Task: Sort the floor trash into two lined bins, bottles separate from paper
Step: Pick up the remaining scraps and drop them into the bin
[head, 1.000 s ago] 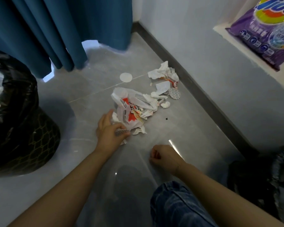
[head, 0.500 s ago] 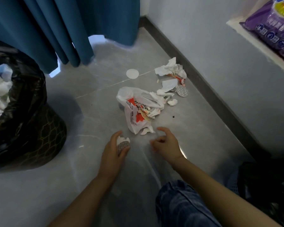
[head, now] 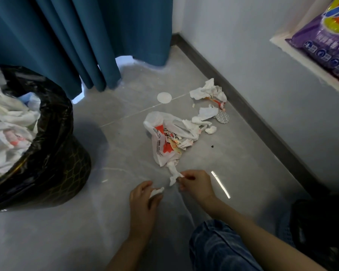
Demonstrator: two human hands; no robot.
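The left hand [head: 145,198] grips a paper wad [head: 156,192]; the right hand [head: 196,184] pinches a tissue strip [head: 174,176]. That strip looks snagged under the plastic bag [head: 164,137], so it may tear or drag it.

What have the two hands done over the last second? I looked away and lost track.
The left hand took a small wad from beside the plastic bag and drew it back toward the body, where it holds it. The right hand, fisted on the floor before, reached forward and now pinches a tissue strip at the bag's near end. The bag, the other scraps and the black-lined bin stayed put.
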